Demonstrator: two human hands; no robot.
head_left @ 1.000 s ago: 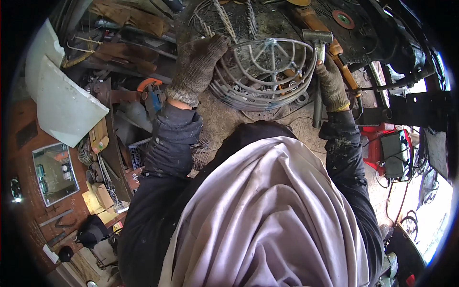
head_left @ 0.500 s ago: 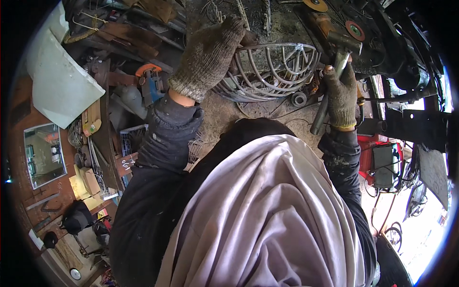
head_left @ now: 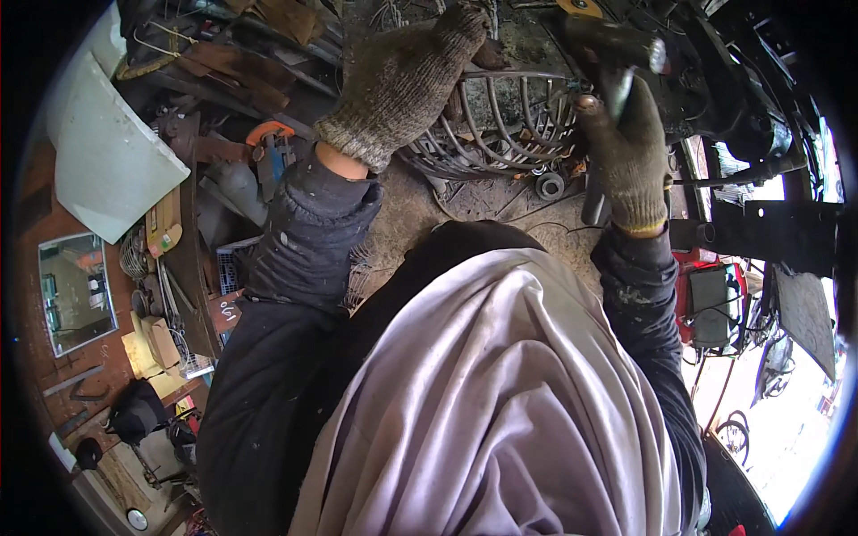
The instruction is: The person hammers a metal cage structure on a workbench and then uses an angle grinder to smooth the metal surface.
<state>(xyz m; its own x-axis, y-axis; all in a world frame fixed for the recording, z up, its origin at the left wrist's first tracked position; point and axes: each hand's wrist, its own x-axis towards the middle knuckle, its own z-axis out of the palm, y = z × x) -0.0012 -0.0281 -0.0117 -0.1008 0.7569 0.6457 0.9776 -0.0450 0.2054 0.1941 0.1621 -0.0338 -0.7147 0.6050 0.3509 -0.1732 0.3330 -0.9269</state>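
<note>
A curved frame of bent metal rods (head_left: 490,150), shaped like a basket, lies at the front edge of a dark, dirty workbench (head_left: 536,55). My left hand (head_left: 400,85), in a worn knit glove, is closed at the frame's upper left side; its fingertips are partly hidden. Held in my gloved right hand (head_left: 631,165) is a hammer (head_left: 612,43) with a thick metal handle. Its head is raised over the right part of the bench, beyond the frame's right end. The bare tip of my thumb shows through the glove.
A round metal ring (head_left: 550,186) sits just below the frame. On the far bench lies an orange disc (head_left: 581,7). To the left are an orange-and-blue clamp (head_left: 271,147), a pale curved panel (head_left: 116,152) and a mirror (head_left: 76,293). A red machine (head_left: 710,299) stands at right.
The hammer has swung up and left, its head now covering the grinder area. My left hand has shifted slightly up and right along the frame, and the view has shifted a little.
</note>
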